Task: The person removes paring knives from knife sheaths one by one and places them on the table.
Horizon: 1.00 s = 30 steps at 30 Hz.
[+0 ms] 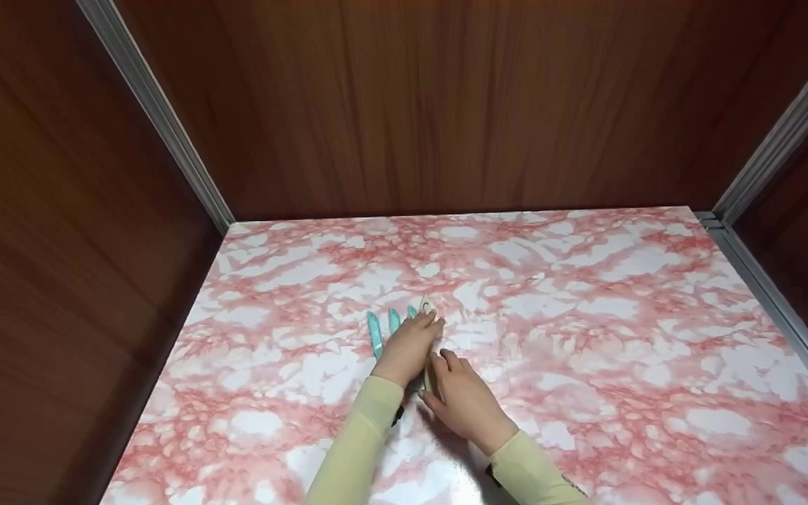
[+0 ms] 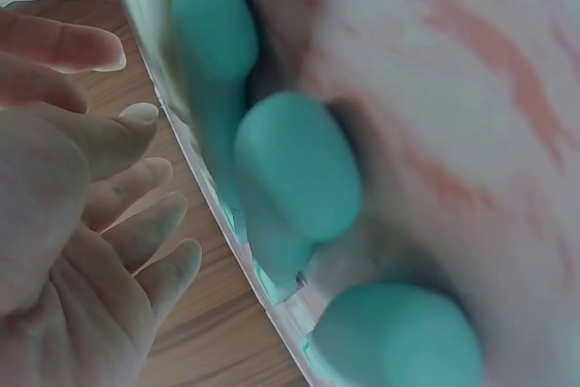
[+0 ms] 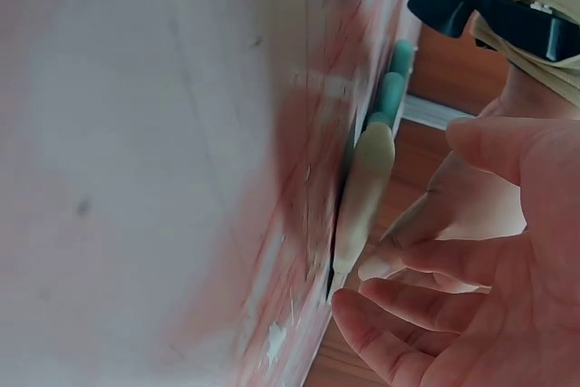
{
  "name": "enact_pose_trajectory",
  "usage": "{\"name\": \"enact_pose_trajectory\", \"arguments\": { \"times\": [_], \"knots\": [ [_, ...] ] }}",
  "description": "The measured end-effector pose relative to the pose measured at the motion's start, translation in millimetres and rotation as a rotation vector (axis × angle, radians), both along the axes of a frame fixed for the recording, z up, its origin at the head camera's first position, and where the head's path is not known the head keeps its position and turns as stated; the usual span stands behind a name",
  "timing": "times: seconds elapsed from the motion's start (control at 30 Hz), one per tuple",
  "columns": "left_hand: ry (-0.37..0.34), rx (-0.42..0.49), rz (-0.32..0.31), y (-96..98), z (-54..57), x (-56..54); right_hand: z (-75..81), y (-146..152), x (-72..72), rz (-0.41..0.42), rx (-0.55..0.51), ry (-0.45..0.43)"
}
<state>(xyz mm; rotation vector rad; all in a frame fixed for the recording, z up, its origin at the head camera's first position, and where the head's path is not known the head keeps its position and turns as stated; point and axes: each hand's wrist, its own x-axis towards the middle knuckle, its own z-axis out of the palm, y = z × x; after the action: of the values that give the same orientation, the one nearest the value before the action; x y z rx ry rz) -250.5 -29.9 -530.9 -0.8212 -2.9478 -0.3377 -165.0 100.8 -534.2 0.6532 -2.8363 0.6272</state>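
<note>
The left hand (image 1: 411,347) is lying over the cream tool (image 3: 367,197), its fingers extending loosely; whether they are touching it, I cannot tell. The right hand (image 1: 470,400) is keeping its slightly bent fingers apart, just beside the cream tool. That tool is lying on the counter (image 1: 621,315), under the left hand and left of the right. Three teal tools (image 1: 374,330) are lying left of it, partly beneath the left hand.
</note>
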Motion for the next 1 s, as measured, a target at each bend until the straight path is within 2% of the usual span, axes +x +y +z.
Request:
{"name": "enact_pose_trajectory", "arguments": {
  "times": [0.17,0.47,0.77,1.0],
  "knots": [
    [0.009,-0.011,-0.01,-0.5,0.3,-2.3,-2.1,-2,-1.8,0.004,-0.004,0.006],
    [0.017,-0.024,-0.019,2.0,-0.3,-3.5,-4.2,-4,-3.4,0.008,-0.007,-0.043],
    [0.014,-0.017,-0.029,2.7,-2.0,-3.8,-2.3,-6,-7.6,0.013,0.021,-0.015],
    [0.016,-0.01,-0.02,4.7,0.0,-5.6,-2.6,-9,-13.2,0.013,0.052,0.071]
  ]
}}
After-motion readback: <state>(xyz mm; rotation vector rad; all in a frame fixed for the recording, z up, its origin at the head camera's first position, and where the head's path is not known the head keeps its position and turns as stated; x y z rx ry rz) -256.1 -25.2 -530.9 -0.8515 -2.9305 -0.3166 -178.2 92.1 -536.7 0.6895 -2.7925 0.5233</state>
